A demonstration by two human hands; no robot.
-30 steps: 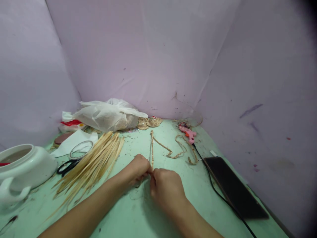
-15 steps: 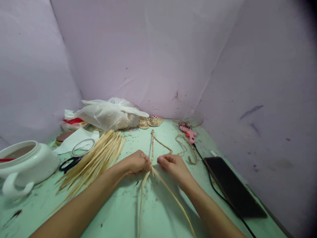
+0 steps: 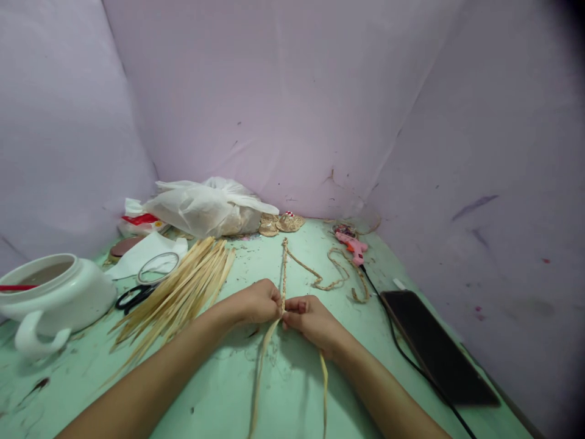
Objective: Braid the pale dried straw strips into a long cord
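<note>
Straw-coloured braided cord (image 3: 284, 274) runs from my hands up the middle of the tabletop (image 3: 219, 396) to a bend, then lies in loose curves to the right. Grip condition: left hand (image 3: 262, 302) closed on the cord's near end; right hand (image 3: 313, 320) pinching just beside it. Two loose strands, a left strand (image 3: 258, 378) and a right strand (image 3: 325, 390), trail toward me.

Hazards, in my judgement: the plait could slacken if either pinch eased; uneven pull could twist it or split a strand. What anchors the bend, I cannot determine. The cord's curves lie near the glue gun (image 3: 354, 247) and could snag there.

Clearances: my left forearm passes close to the straw bundle (image 3: 183, 286); a wide sweep could scatter it toward the scissors (image 3: 132, 299). Rightward, room to move is limited by the cable (image 3: 397, 347) and flat black device (image 3: 439, 347).
</note>
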